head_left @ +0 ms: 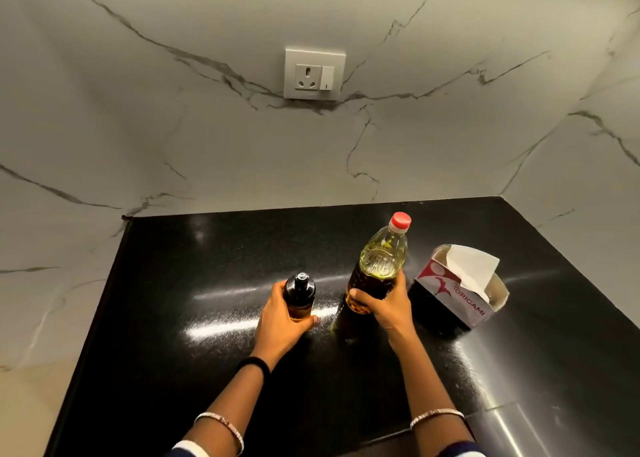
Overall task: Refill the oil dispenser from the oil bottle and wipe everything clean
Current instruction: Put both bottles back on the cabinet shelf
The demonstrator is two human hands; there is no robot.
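Oil dispenser (299, 295): dark, glossy, cylindrical

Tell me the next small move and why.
Probably free the left hand from the dispenser and twist the red cap off the bottle while the right hand steadies it. Both containers are closed, each gripped by one hand, so nothing can pour until one is opened.

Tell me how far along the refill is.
Barely started; nothing looks done. In hand: left hand grips the oil dispenser, right hand grips the oil bottle. Left: the red cap and the dispenser's black top are on, so opening, pouring and wiping with paper from the tissue box all remain.
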